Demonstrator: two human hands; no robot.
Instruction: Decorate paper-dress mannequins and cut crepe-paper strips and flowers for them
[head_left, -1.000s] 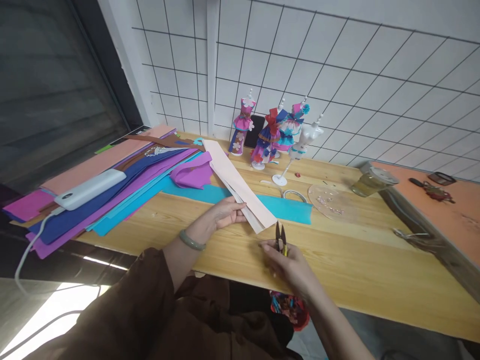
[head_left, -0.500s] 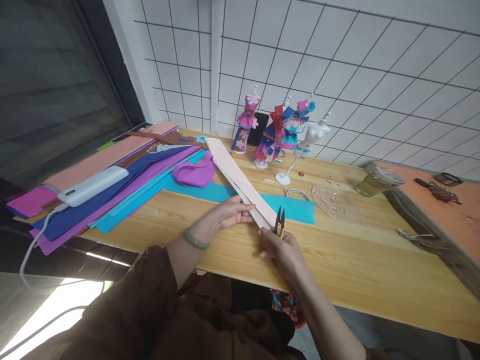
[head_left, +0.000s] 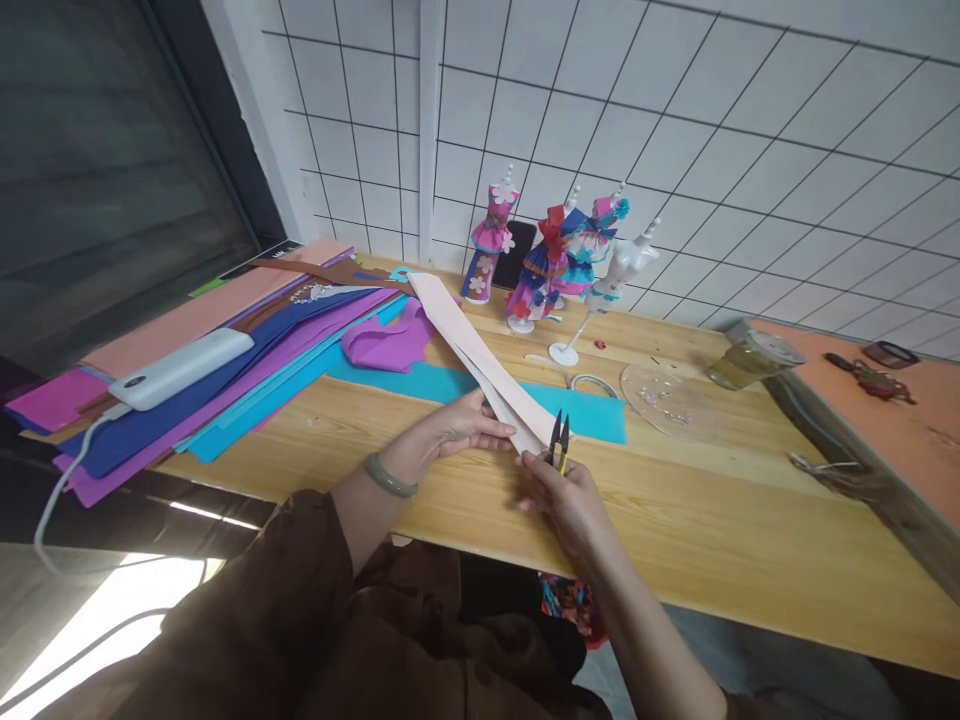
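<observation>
A long pale pink strip of paper or thin fabric (head_left: 472,345), folded lengthwise, runs slantwise over the table. My left hand (head_left: 474,425) pinches its lower edge between thumb and fingers. My right hand (head_left: 566,500) grips the strip's near end with thumb and finger, and also keeps a pair of thread snips (head_left: 559,440) in the palm, dark blades pointing up and parted. Beneath the strip lies a flat turquoise strip (head_left: 592,413). A crumpled purple piece (head_left: 386,338) rests just left of the pink strip.
Coloured sheets (head_left: 300,350) are stacked at left, with a white power bank (head_left: 184,368) on top. Several dressed mini mannequins (head_left: 491,245) and a bare white one (head_left: 626,265) stand by the wall. A tape roll (head_left: 592,386), clear dish (head_left: 660,400) and lidded cup (head_left: 754,358) are at right.
My left hand has slid slightly along the strip toward my right hand, and the gap between the strip's layers looks wider. The right hand keeps its hold on strip and snips.
</observation>
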